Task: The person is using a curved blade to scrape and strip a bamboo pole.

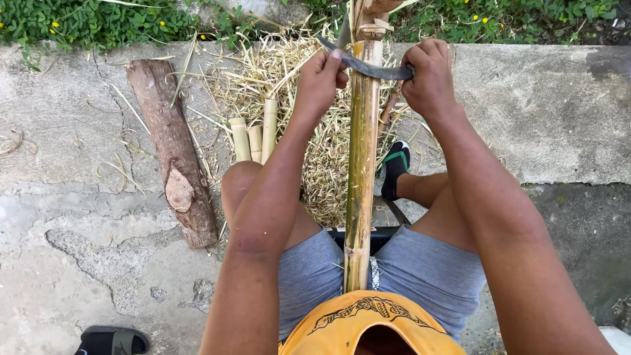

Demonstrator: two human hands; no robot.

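A long bamboo pole point(361, 164) runs away from me between my knees, its near end resting against my lap. A dark curved blade point(368, 66) lies across the pole near its far part. My left hand point(321, 77) grips the blade's left end. My right hand point(428, 77) grips its right end. Both fists are closed tight on it, one on each side of the pole.
A pile of straw-like bamboo shavings point(289, 85) lies ahead, with short cut bamboo pieces point(255, 138) on it. A thick log point(172, 151) lies on the cracked concrete at the left. A black sandal point(112, 342) sits bottom left. Green plants point(98, 20) border the far edge.
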